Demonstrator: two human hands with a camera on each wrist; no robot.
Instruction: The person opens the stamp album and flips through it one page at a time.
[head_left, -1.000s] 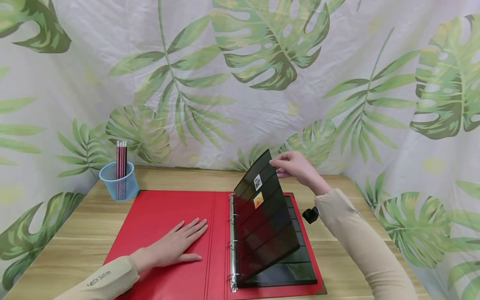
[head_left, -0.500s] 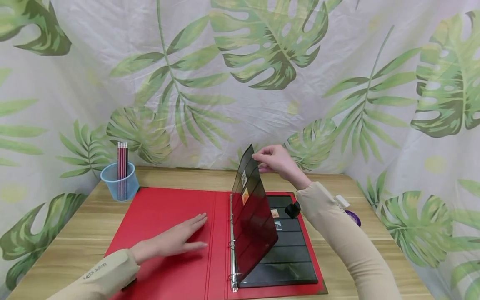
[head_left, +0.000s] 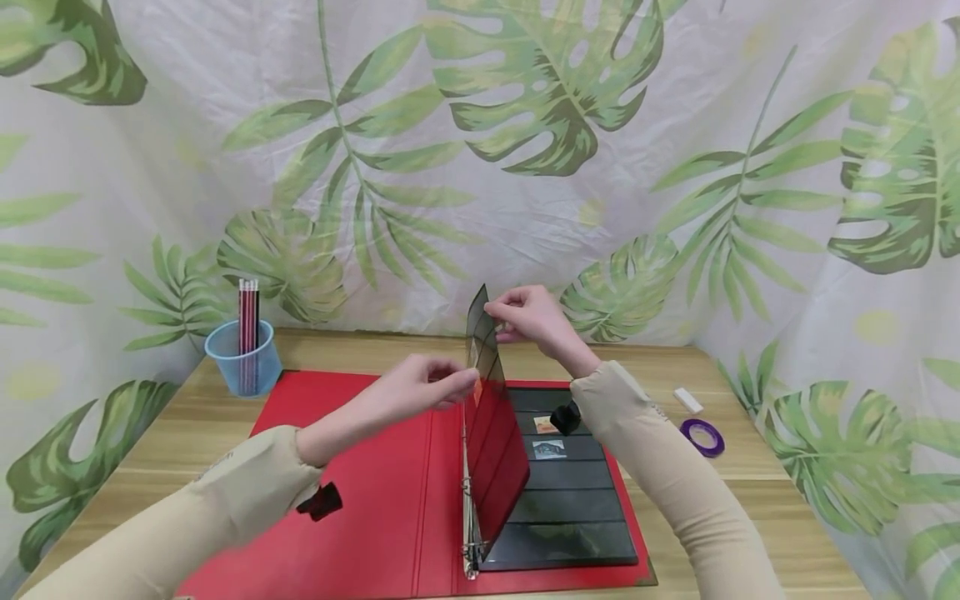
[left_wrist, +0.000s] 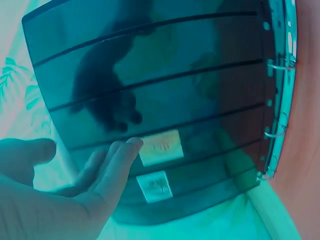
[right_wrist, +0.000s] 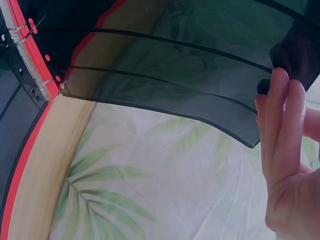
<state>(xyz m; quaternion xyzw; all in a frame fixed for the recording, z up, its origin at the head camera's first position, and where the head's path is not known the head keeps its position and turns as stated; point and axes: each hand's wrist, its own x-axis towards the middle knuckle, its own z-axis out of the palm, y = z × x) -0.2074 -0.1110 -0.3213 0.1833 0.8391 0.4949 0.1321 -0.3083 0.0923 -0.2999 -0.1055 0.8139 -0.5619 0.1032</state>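
A red ring binder (head_left: 367,525) lies spread on the table, its metal rings (head_left: 468,533) along the spine. One dark, see-through stamp page (head_left: 501,458) stands nearly upright from the rings. My right hand (head_left: 534,321) pinches its outer edge near the far corner. Close to the left face of that page is my left hand (head_left: 416,387), its thumb apart from its fingers and nothing gripped; whether the fingertips touch is hard to tell. Two stamps, one yellowish (left_wrist: 162,147) and one pale (left_wrist: 154,187), sit in the raised page. Below, another black page holds an orange stamp (head_left: 546,425) and a grey stamp (head_left: 549,450).
At the back left stands a blue cup (head_left: 246,367) with several pencils (head_left: 247,321). A white block (head_left: 687,401) and a purple tape roll (head_left: 702,437) lie right of the binder. A leaf-patterned cloth (head_left: 375,167) hangs behind the table.
My right hand has swung the page leftward from a slant to nearly upright, uncovering the stamps beneath. My left hand has risen off the red cover toward the page.
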